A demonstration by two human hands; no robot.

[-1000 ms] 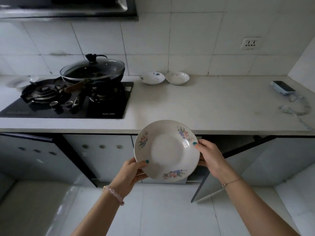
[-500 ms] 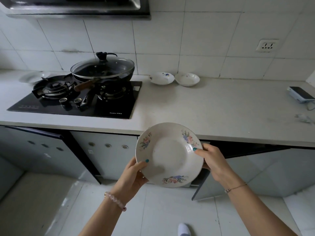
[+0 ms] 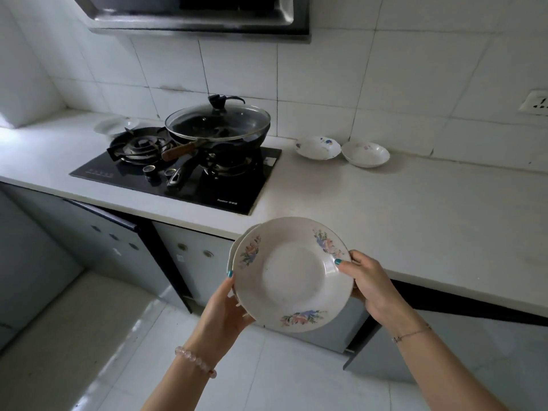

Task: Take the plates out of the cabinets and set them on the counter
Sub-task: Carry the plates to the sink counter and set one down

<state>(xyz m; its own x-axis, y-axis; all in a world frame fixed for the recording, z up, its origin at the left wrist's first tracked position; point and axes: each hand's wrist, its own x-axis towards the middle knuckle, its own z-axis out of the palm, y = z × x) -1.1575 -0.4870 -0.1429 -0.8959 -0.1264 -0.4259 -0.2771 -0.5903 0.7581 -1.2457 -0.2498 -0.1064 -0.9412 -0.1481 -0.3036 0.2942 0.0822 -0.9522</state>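
I hold a white flowered plate (image 3: 292, 274) in front of the counter edge, tilted toward me. A second plate's rim (image 3: 237, 250) peeks out behind it on the left. My left hand (image 3: 224, 311) grips the stack's lower left edge, thumb on the rim. My right hand (image 3: 370, 284) pinches the right rim. Two more flowered plates (image 3: 318, 147) (image 3: 365, 154) sit side by side on the white counter (image 3: 415, 209) near the wall. Another plate (image 3: 114, 126) lies left of the stove.
A black gas hob (image 3: 178, 179) carries a lidded wok (image 3: 218, 124) with its handle pointing forward. Below the counter a cabinet door (image 3: 444, 348) stands open on the right, and another door (image 3: 103, 232) is ajar on the left. A range hood hangs above.
The view has swung left and nearer to the counter. The plates have risen a little toward the counter edge, and a second rim now shows behind the front plate.
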